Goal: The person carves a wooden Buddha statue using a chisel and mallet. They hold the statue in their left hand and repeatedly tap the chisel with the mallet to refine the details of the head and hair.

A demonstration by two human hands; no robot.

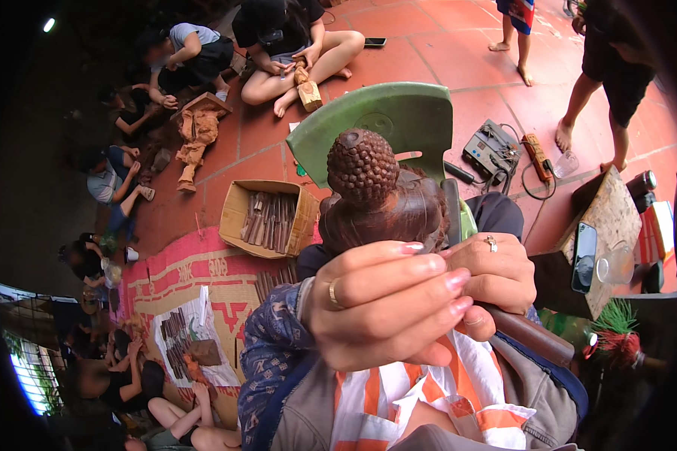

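In the head view, the left hand (384,301) is wrapped around the lower part of a dark wooden head (376,197) with a bumpy top knot, and lifts it close before the camera. The fingers are closed firmly on it, probably so the carving stays steady while it is worked. The right hand (496,274) lies just beside the left one, fingers curled shut on a tool with a dark wooden handle (534,336). The handle sticks out to the lower right, and the working end is hidden behind the fingers.

Behind the carving stands a green plastic chair (399,116) on the red tile floor (429,45). To the left, an open cardboard box (267,218) holds many chisels, within reach on a woven mat (195,270). To the right, a wooden block (613,218) carries a phone (584,257). Other people sit on the floor further away with carvings. The two hands cover most of the carved face.
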